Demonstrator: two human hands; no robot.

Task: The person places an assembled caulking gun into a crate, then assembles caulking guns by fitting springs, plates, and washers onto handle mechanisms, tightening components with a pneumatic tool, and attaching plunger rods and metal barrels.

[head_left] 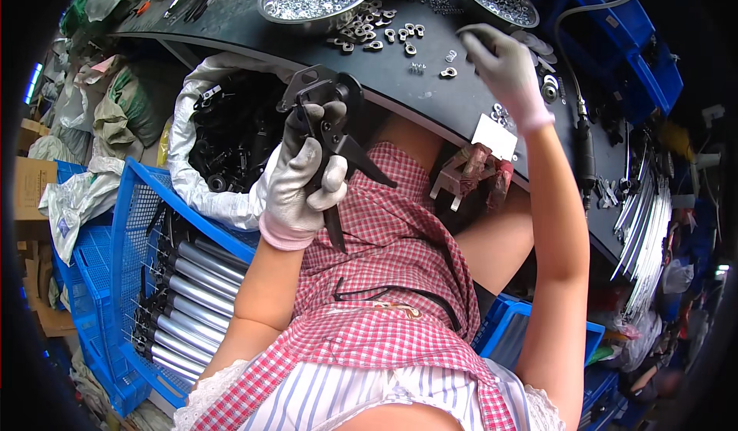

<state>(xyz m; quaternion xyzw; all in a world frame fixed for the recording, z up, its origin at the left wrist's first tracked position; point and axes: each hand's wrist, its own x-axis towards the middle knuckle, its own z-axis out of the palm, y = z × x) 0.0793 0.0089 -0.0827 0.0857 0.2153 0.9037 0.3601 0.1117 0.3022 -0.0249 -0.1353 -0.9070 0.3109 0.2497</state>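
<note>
My left hand (296, 189), in a grey-white glove with a pink cuff, is closed around a black metal lever assembly (327, 127) with a bracket at its top and two long tapered arms pointing down. It is held up in front of the table edge, above my lap. My right hand (500, 66), gloved alike, is over the dark table with fingers stretched toward the left and apart, and nothing shows in them. Close to it are small coil springs (451, 56) and a small metal eyelet part (448, 73). Several similar eyelet parts (390, 36) lie farther left.
Metal bowls of small parts (315, 0) stand along the table's far side. A white sack (183, 139) of black parts sits left, by a blue crate (127, 223) with metal tubes. Blue bins (623, 39), a corded power driver (586, 150) and metal strips (646, 216) are right.
</note>
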